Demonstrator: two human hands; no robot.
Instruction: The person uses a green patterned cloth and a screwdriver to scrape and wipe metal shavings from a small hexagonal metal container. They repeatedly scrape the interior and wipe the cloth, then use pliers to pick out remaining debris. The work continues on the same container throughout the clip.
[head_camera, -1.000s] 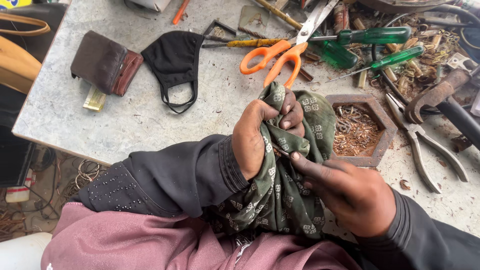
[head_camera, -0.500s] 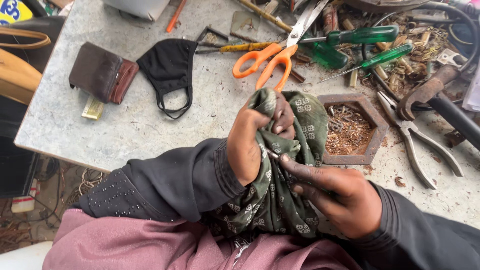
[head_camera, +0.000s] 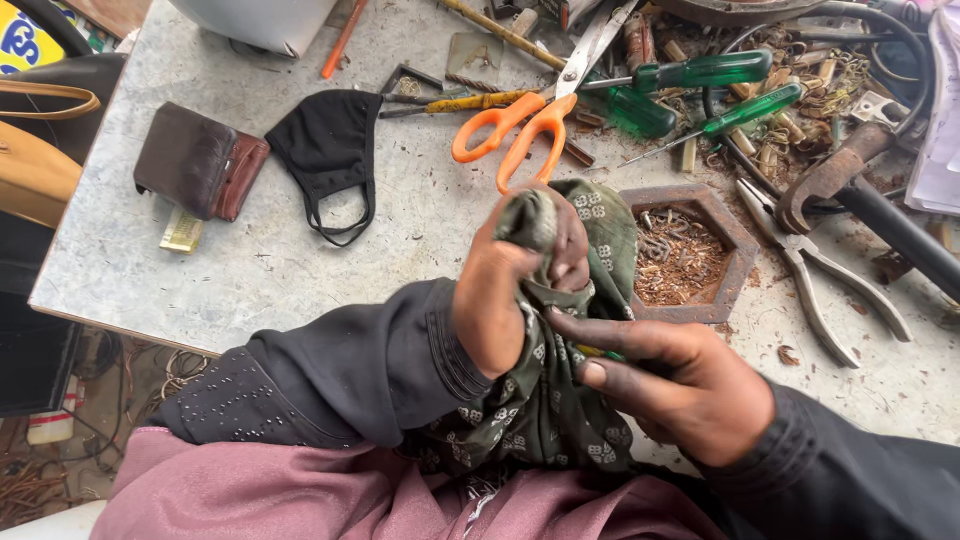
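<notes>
Grey worktop (head_camera: 300, 270) is messy: a brown wallet (head_camera: 195, 160), black mask (head_camera: 325, 145), orange scissors (head_camera: 520, 120). Since 1 second ago I see my left hand (head_camera: 505, 295) climb, fingers shut on the green cloth (head_camera: 560, 390). My right hand (head_camera: 680, 385) pinches it lower, beside a rusty tray (head_camera: 735, 240).

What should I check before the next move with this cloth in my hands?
1. Left hand grips the green patterned cloth: ok.
2. Right hand fingers on the cloth: ok.
3. What is wrapped inside the cloth: cannot tell.
4. Hexagonal tray of scraps sits close beside the hands, could be knocked: not ok.
5. Orange-handled scissors lie apart from the hands: ok.
</notes>
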